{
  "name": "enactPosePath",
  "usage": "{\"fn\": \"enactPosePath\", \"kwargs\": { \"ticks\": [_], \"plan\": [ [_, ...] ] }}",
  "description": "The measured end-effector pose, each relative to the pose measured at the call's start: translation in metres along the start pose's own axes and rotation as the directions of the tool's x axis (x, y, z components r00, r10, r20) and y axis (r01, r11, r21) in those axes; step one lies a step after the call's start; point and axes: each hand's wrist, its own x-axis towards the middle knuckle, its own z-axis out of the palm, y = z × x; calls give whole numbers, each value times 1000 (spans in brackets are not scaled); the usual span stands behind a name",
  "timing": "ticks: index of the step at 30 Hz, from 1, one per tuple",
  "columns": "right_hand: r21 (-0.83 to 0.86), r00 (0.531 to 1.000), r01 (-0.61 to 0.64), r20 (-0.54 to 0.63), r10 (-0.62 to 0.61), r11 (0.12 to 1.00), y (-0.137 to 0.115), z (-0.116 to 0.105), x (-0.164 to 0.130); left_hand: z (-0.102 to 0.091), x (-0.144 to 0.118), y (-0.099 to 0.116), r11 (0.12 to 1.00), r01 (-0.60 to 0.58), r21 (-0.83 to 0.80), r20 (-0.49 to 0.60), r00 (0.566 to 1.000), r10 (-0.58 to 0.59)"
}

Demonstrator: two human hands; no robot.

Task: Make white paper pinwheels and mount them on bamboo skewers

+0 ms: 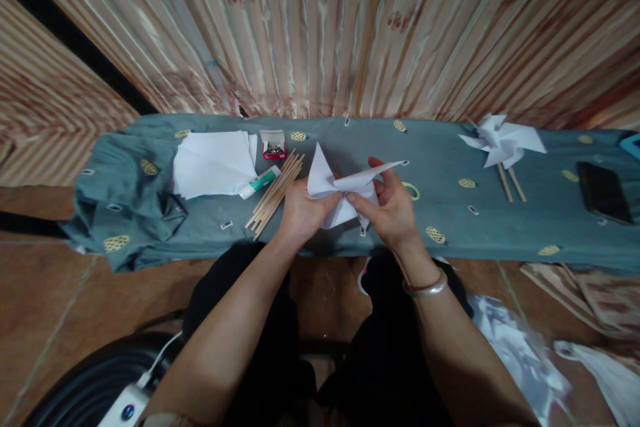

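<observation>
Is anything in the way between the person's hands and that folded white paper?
Nothing visible: the left hand and right hand both already grip the folded white paper piece directly, above the grey-blue patterned cloth.

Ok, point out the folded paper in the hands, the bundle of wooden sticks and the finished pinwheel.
folded paper (327, 181), head view, on its upper left flap.
bundle of wooden sticks (276, 192), head view, mid-length of the sticks.
finished pinwheel (501, 141), head view, at the centre of its white blades.

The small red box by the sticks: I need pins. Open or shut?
Open: the red box shows small metal pieces inside, beside the wooden sticks.
</observation>
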Motion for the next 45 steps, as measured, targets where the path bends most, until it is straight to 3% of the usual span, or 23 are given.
{"fn": "enactPosePath", "kwargs": {
  "ticks": [6, 15, 33, 38, 45],
  "plan": [
    [-56, 998, 23, -52, -26, 998, 1, 1, 0, 1, 1, -4, 999, -13, -49, 5, 1000, 13],
    [-49, 999, 19, -45, -21, 999, 3, -1, 2, 3, -1, 1, 995, 71, -65, 6, 997, -70],
    [5, 998, -34, 49, 34, 999, -2, 0, 1, -2, -6, -8, 989, 61, -133, 15, 998, -60],
    [-78, 999, 27, 44, -23, 997, 3, 1, -1, -4, -11, -7, 984, 89, -156, 20, 996, -87],
    [-208, 995, 97, -12, -101, 973, -16, 6, -17, -10, -23, 0, 981, 90, -170, 17, 996, -88]
  ]
}}
